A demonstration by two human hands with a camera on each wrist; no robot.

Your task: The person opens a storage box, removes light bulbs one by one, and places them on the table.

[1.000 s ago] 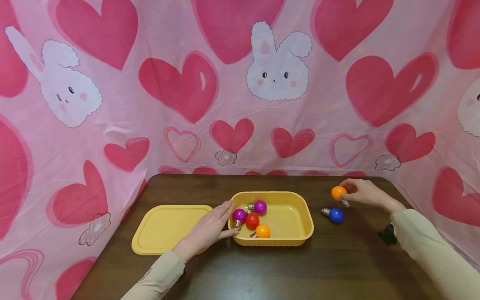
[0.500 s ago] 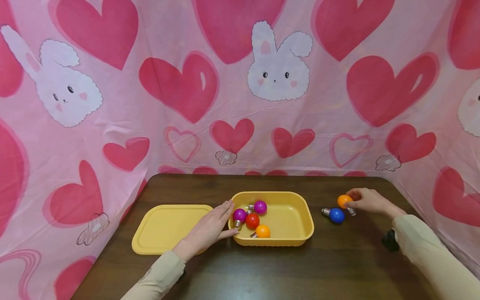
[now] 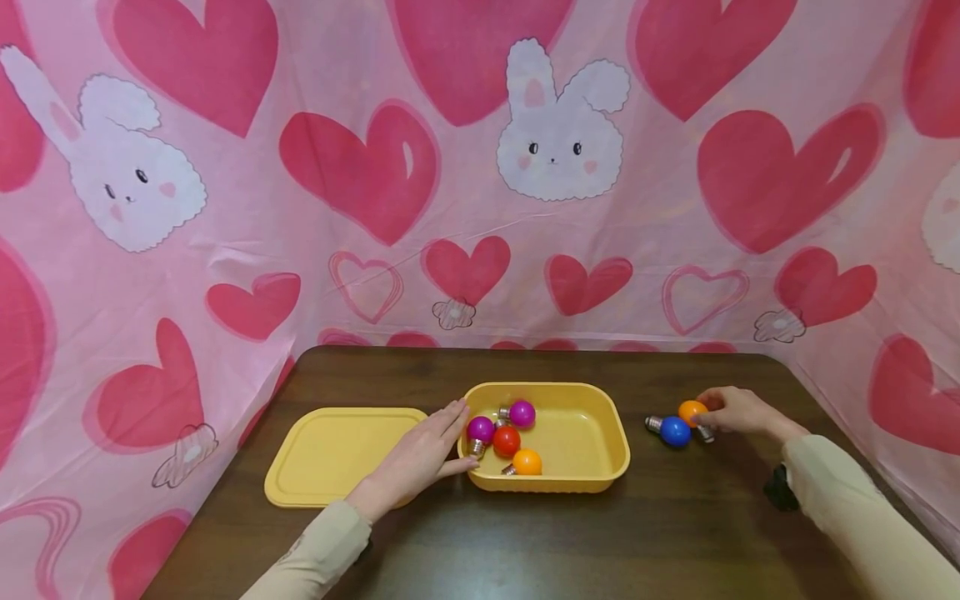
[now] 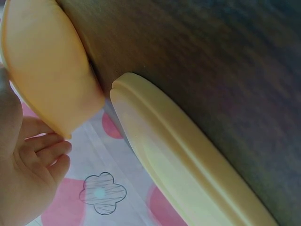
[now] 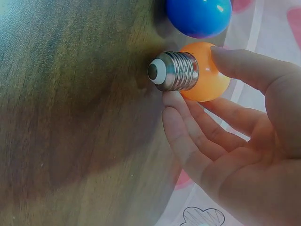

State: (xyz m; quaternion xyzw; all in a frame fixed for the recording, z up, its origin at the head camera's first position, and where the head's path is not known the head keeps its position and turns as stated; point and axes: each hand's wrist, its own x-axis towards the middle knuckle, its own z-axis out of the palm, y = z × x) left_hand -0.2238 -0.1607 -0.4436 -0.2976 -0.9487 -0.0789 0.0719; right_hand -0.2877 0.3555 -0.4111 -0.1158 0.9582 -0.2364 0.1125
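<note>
My right hand [image 3: 742, 414] pinches an orange light bulb [image 3: 692, 412] between thumb and fingers, low over the table at the right. In the right wrist view its metal screw base [image 5: 176, 70] points away from the palm. Close beside it lies a blue light bulb [image 3: 677, 432]; whether the orange bulb touches the table, I cannot tell. My left hand [image 3: 420, 450] rests with fairly straight fingers against the left rim of a yellow plastic box [image 3: 618, 454]. Inside the box are two purple bulbs [image 3: 522, 413], a red bulb [image 3: 507, 442] and another orange bulb [image 3: 527, 462], all toward its left side.
A yellow lid [image 3: 322, 458] lies flat on the dark wooden table [image 3: 570, 542], left of the box and partly under my left forearm. A pink cloth [image 3: 465, 200] with hearts and rabbits hangs behind the table and along its sides.
My right hand has lowered the orange bulb and carried it slightly right, from above the blue bulb to beside it. My left hand stays at the box rim.
</note>
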